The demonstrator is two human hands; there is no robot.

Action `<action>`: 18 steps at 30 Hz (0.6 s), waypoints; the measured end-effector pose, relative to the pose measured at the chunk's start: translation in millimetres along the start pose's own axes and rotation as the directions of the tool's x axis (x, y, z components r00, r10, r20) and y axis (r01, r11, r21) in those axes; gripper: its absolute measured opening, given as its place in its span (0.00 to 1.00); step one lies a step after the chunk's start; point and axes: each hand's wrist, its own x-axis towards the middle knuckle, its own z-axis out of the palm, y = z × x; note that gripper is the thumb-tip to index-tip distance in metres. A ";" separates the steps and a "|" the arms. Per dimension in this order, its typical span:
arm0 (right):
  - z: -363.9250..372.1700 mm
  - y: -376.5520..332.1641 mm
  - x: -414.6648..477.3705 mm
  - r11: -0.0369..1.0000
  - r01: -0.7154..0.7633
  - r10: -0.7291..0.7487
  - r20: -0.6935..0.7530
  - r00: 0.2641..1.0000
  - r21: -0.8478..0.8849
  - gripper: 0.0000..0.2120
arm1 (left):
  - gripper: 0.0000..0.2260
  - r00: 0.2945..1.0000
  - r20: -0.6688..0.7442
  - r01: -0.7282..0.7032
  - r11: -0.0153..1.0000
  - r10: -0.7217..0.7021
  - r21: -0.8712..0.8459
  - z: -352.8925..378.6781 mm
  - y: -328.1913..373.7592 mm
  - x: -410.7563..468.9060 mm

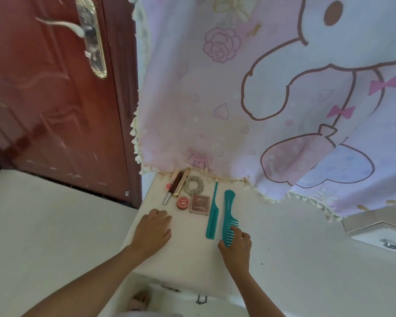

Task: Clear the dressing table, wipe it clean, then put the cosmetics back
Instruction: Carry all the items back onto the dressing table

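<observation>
Our right hand (236, 245) pinches the wide-tooth comb (229, 211) at its toothed end; light, stiff plastic, we reckon. Our left hand (153, 229) rests relaxed on the table (284, 236), holding nothing.

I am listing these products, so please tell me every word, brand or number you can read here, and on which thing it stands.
Square brown compact: pale lettering, too blurred to read.
Round red tin: white marks on the lid, too blurred.
Wide-tooth teal comb: small print along the handle, too small.
No text can be read.
</observation>
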 end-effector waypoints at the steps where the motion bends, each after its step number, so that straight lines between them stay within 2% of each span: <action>1: 1.7 -3.0 3.2 1.000 0.003 -0.002 0.008 1.000 -0.020 0.22 | 0.17 1.000 0.001 -0.002 1.000 0.002 0.020 -0.1 -3.5 -4.4; 6: 7.2 -18.0 17.8 0.995 0.010 -0.006 0.041 0.999 -0.103 0.23 | 0.22 0.990 0.139 0.026 0.999 -0.029 0.027 2.2 -7.0 -14.9; 13: 10.0 -25.8 22.7 0.977 0.024 -0.009 0.069 0.998 -0.212 0.23 | 0.22 0.984 0.169 0.059 0.997 -0.048 -0.059 -0.8 -6.3 -18.7; 18: 3.0 -25.2 16.8 0.980 0.049 -0.034 0.084 0.996 -0.193 0.25 | 0.22 0.973 0.224 0.071 0.995 -0.055 -0.064 -1.4 -6.3 -18.6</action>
